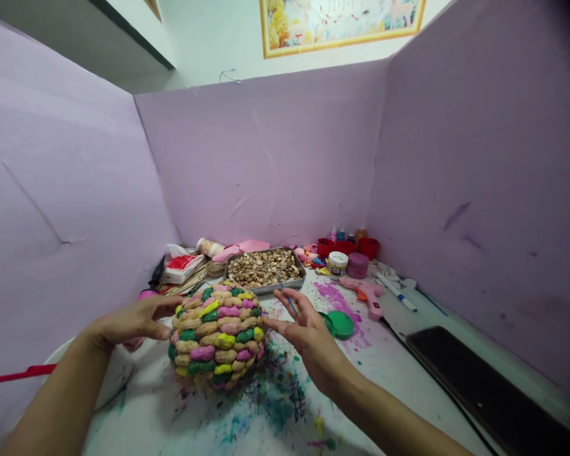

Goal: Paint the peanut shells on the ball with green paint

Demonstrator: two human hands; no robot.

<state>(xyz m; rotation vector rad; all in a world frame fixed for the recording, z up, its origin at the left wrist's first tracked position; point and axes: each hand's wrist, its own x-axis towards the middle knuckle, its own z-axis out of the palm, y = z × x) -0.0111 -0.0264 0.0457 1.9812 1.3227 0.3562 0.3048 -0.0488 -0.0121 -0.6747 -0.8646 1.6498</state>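
A round object covered in rows of peanuts (218, 335), some painted pink, green and yellow and others plain, rests on the paint-stained table. My left hand (140, 320) is at its left side, fingers apart, with fingertips against it. On the other side, my right hand (306, 332) touches the peanuts with a fingertip. A thin blue brush (291, 304) sits between the fingers of my right hand. Just behind the ball is a metal tray (266, 289) of nut shells.
A pink glue gun (368, 295), green lid (341, 325), paint jars (358, 265) and red cups (368, 247) stand right. A dark phone-like slab (475, 380) lies nearer. At left are a white bowl (116, 373) and a tissue pack (180, 268). Purple panels (266, 152) surround the table.
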